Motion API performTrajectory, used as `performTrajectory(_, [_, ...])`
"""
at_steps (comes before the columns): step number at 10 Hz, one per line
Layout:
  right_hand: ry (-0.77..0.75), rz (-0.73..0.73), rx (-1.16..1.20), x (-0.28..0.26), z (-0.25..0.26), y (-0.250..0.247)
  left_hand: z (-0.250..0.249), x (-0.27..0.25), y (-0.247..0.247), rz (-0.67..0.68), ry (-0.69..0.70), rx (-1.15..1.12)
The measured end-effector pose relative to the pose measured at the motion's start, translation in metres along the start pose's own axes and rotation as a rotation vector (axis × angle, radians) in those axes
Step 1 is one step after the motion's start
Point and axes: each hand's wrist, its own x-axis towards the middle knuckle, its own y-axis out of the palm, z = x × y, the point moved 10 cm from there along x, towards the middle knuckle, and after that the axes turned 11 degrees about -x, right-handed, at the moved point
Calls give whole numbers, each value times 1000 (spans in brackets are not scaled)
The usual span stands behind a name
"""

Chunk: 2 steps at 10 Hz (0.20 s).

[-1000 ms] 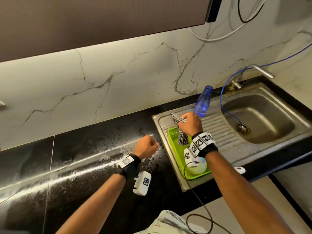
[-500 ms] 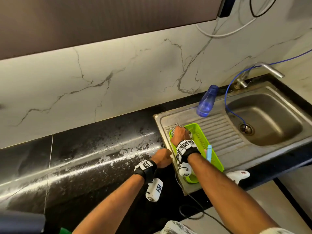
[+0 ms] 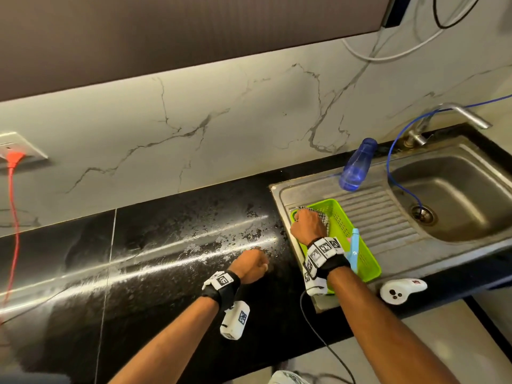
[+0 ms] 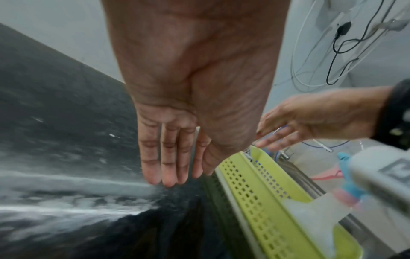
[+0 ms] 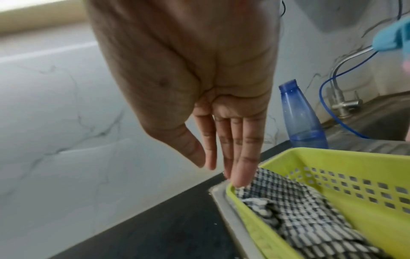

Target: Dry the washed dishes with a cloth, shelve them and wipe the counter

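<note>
A black-and-white checked cloth [image 3: 322, 216] [image 5: 299, 206] lies crumpled in the far left corner of the green perforated basket [image 3: 370, 263] [image 5: 332, 154] on the sink's draining board. My right hand [image 3: 307, 224] [image 5: 221, 171] hovers over it with straight fingers pointing down, and its fingertips [image 5: 240, 180] touch the cloth at the basket rim. Left of the basket, my left hand [image 3: 250, 266] [image 4: 170, 180] hangs empty over the wet black counter [image 3: 194, 245], fingers straight and together. A blue bottle [image 3: 357, 167] [image 5: 299, 119] stands behind the basket.
A blue-handled tool [image 3: 354, 249] leans in the basket. The steel sink [image 3: 457, 195] with tap [image 3: 454, 115] and blue hose lies to the right. A white device [image 3: 401, 291] rests on the counter's front edge. A red cord [image 3: 12, 189] hangs from a wall socket at far left.
My right hand brought the cloth down from in front of the bottle into the basket and released it. My left hand moved nearer the counter's front edge, close to the basket.
</note>
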Motion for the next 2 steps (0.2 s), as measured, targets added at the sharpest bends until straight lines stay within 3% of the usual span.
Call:
performTrajectory(1, [-145,-110,167,-20,30,-6,41,-32,-25,-109,-57,87])
performTrajectory(2, [-299,-264,340,-43,58,-28,82,-65,-67,-330,-103,86])
